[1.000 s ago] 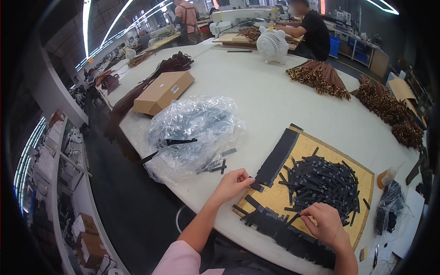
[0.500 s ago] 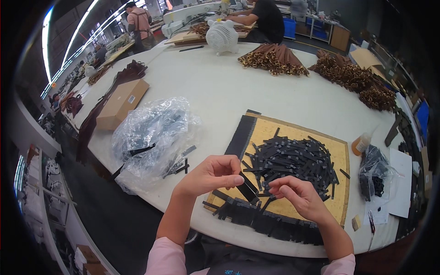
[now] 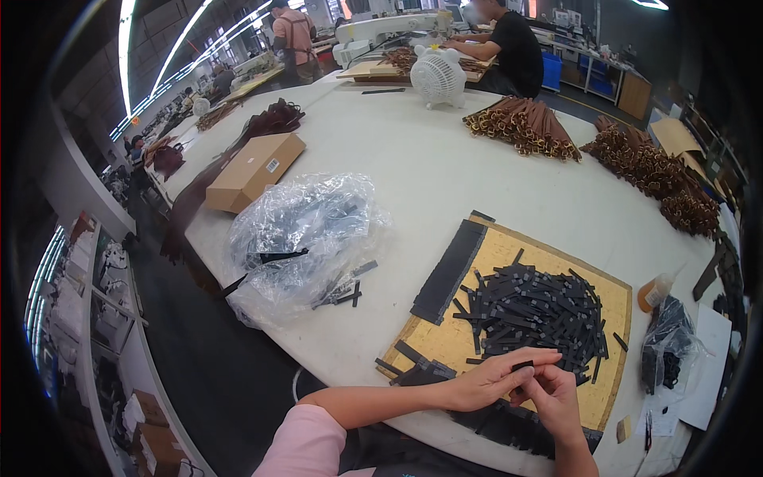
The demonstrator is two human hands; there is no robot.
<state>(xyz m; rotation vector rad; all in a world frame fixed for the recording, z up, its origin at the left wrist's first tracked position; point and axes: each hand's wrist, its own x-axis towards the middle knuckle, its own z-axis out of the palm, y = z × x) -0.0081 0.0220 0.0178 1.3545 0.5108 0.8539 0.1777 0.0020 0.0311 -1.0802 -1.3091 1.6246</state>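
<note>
My hands meet over the lower right of a yellow board (image 3: 616, 318). My left hand (image 3: 489, 380) reaches across with its fingers pressed together, and a short black strip (image 3: 522, 366) shows between its thumb and fingers. My right hand (image 3: 558, 401) is closed against it, its fingertips pinching at the same strip. Part of the strip is hidden by my fingers. Just beyond lies a loose heap of black strips (image 3: 540, 306). A row of black strips (image 3: 509, 425) runs along the board's near edge, partly under my hands, and a neat black row (image 3: 449, 274) lines its left edge.
Left of the board lies a crumpled clear plastic bag (image 3: 302, 238), with a cardboard box (image 3: 256, 171) behind it. A white fan (image 3: 437, 78) and bundles of brown straps (image 3: 524, 127) stand farther back. At right are an amber bottle (image 3: 653, 292) and another plastic bag (image 3: 671, 338).
My hands, apart before, have come together farther right, with my left forearm now lying across. The long black pieces in my left hand no longer show there. The view has shifted.
</note>
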